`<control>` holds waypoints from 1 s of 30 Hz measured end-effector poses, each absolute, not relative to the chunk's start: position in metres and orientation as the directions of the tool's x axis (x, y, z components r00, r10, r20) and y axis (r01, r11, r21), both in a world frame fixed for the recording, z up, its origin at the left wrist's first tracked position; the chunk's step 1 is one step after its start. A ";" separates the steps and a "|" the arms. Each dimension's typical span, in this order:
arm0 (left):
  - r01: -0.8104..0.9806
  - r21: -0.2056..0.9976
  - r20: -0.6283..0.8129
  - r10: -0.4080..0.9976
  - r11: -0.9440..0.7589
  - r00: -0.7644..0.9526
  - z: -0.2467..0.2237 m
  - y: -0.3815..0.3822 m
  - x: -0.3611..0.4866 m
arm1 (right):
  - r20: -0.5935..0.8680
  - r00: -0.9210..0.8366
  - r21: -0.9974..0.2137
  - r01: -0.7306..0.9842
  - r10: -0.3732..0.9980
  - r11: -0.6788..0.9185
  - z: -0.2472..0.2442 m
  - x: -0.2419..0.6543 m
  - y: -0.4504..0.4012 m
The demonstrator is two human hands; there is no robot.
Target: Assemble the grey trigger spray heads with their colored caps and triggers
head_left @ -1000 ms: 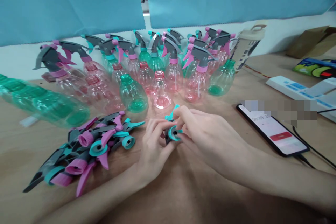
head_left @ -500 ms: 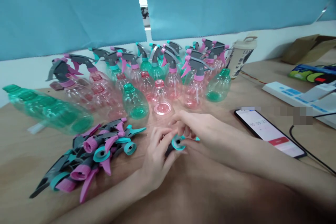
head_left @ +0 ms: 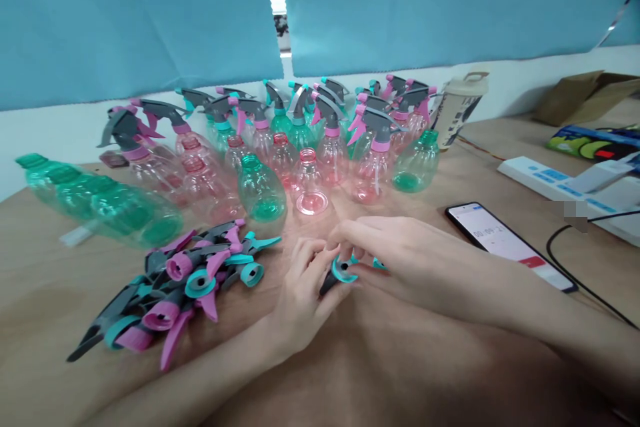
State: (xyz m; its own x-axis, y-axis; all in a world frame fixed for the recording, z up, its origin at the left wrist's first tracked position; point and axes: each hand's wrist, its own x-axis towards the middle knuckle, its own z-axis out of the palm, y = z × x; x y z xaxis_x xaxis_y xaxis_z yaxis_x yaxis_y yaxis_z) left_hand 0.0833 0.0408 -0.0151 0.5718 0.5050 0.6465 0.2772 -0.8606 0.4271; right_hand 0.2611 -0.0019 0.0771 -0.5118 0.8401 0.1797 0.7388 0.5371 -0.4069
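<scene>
Sprayer between hands, over table, right of pile. Left hand pinching it, right hand closed at collar. Collar mouth faces up toward camera; long axis mostly finger-hidden, cannot tell.

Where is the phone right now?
In the head view, the phone lies on the table at the right, between the person's right forearm and the white power strip.
</scene>
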 end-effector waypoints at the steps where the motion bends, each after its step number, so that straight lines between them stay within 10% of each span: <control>1: 0.277 0.427 0.650 0.505 -0.861 0.568 -0.015 0.040 0.083 | 0.178 -0.511 -0.402 0.742 0.841 0.536 0.079 0.262 -0.002; 30: 0.821 0.191 0.648 0.697 -0.539 0.307 0.031 0.071 -0.078 | 0.006 -0.517 -0.309 0.813 0.856 0.493 0.019 0.324 0.010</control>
State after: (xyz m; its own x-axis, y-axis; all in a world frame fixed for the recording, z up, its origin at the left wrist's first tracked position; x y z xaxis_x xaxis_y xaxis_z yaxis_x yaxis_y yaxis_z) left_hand -0.0784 0.0706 0.0315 0.3068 0.6974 0.6477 0.8206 -0.5385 0.1912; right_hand 0.3237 0.0103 0.0186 -0.5165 0.8563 0.0056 0.8133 0.4927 -0.3094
